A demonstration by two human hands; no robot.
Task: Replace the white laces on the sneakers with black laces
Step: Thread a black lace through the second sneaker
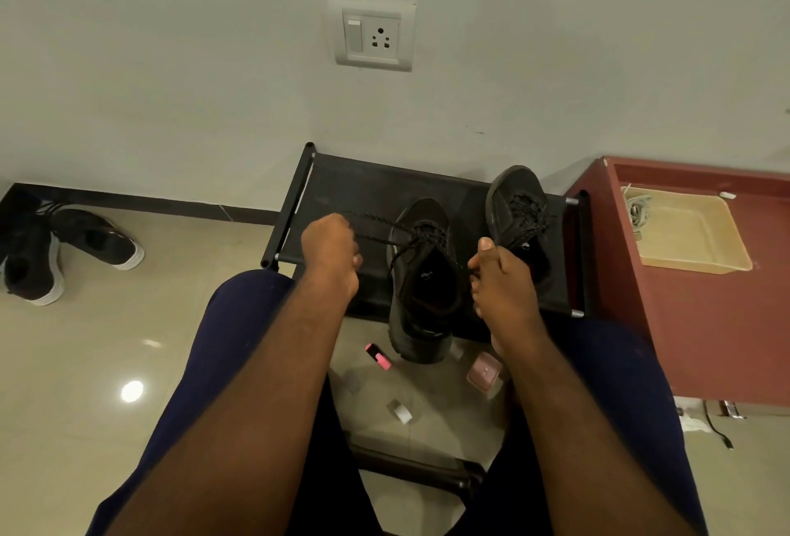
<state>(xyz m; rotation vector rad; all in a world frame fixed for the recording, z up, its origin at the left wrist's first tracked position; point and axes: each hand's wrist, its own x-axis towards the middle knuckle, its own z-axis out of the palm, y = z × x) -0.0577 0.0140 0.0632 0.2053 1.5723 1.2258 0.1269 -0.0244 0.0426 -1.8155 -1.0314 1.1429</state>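
A black lace [427,233], threaded through the nearer black sneaker [421,292] on the black bench [342,185], is gripped at one end by the left hand [331,249], its fingers curled tightly round it. The other end is pinched by the right hand [502,279], beside the second sneaker [515,206]. White laces [638,210] are kept in a beige tray [692,236].

On the rack [342,189], the left half is bare fabric, open from above. The nearer sneaker [421,279] and farther sneaker [513,202] fill the right half. Black laces [380,232] stretched to the left hand [329,249] cross the middle. A maroon cabinet [620,300] stands just beside the right end, and the wall [213,86] closes the back.
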